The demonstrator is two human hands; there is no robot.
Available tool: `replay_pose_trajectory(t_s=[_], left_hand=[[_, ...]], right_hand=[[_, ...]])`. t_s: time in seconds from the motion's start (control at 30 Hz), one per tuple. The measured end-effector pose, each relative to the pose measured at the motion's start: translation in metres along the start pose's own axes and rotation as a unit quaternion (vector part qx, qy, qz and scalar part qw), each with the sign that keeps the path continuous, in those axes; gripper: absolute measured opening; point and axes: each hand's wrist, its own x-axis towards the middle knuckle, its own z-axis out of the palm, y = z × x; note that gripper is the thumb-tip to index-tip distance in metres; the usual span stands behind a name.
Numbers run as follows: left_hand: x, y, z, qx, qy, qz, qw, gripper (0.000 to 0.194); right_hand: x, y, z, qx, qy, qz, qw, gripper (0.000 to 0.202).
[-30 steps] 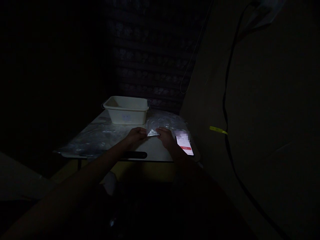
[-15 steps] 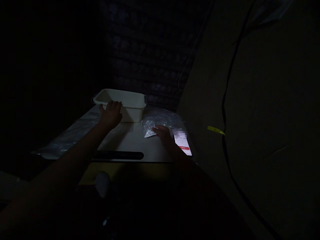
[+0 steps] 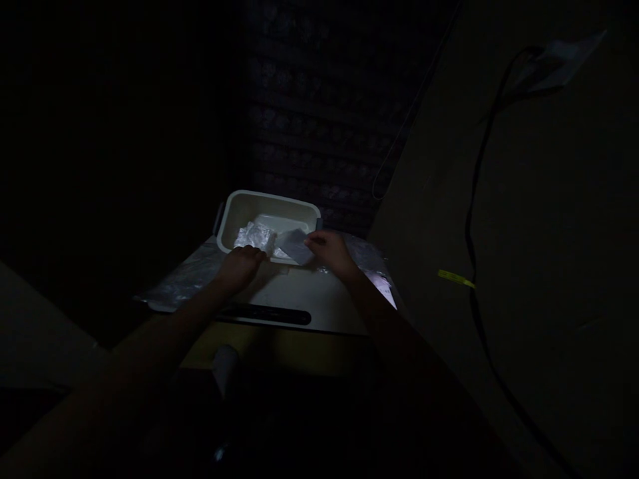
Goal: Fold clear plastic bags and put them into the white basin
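A white plastic tub (image 3: pixel 269 195) with dark side handles is tilted toward me on the table, so its inside shows. My left hand (image 3: pixel 242 267) is closed on its front rim. Within the tub, behind that hand, lie shiny clear plastic packets (image 3: pixel 255 237). Between thumb and fingers, my right hand (image 3: pixel 329 250) pinches a small flat plastic packet (image 3: pixel 295 246) at the tub's front right. The packet looks grey in the dim light, and its contents cannot be made out.
Clear plastic sheeting (image 3: pixel 184 276) covers the table's left side. A long black strip (image 3: pixel 269 314) lies along the front edge of the table (image 3: pixel 329 309). A lit phone (image 3: pixel 382 287) is at the right. A black cable (image 3: pixel 472 219) with a yellow tag (image 3: pixel 455 278) hangs on the right wall.
The tub has tipped toward me, bringing the packets inside into view. My right hand has carried its packet from the tabletop up to the tub's front right. The view has shifted slightly.
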Motion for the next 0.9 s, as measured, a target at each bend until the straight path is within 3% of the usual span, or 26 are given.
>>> replay_pose_trajectory(t_s=[0.1, 0.2, 0.43, 0.63, 0.9], left_hand=[[-0.004, 0.001, 0.001, -0.010, 0.005, 0.012, 1.000, 0.022], [-0.005, 0.002, 0.002, -0.016, 0.005, 0.023, 1.000, 0.021], [-0.008, 0.005, 0.006, -0.010, 0.015, 0.053, 0.998, 0.020], [-0.007, 0.007, 0.004, -0.016, -0.005, 0.060, 0.998, 0.019], [-0.004, 0.002, -0.001, -0.033, 0.004, 0.042, 0.999, 0.021]], right_hand=[[0.029, -0.011, 0.011, -0.168, -0.067, -0.064, 0.981, 0.019], [0.050, -0.010, 0.025, -0.303, -0.128, -0.069, 0.942, 0.021], [0.062, 0.012, 0.052, -0.382, -0.191, -0.023, 0.904, 0.026], [0.066, 0.019, 0.058, -0.395, -0.181, 0.003, 0.901, 0.028], [0.070, -0.006, 0.035, -0.352, -0.067, -0.059, 0.932, 0.030]])
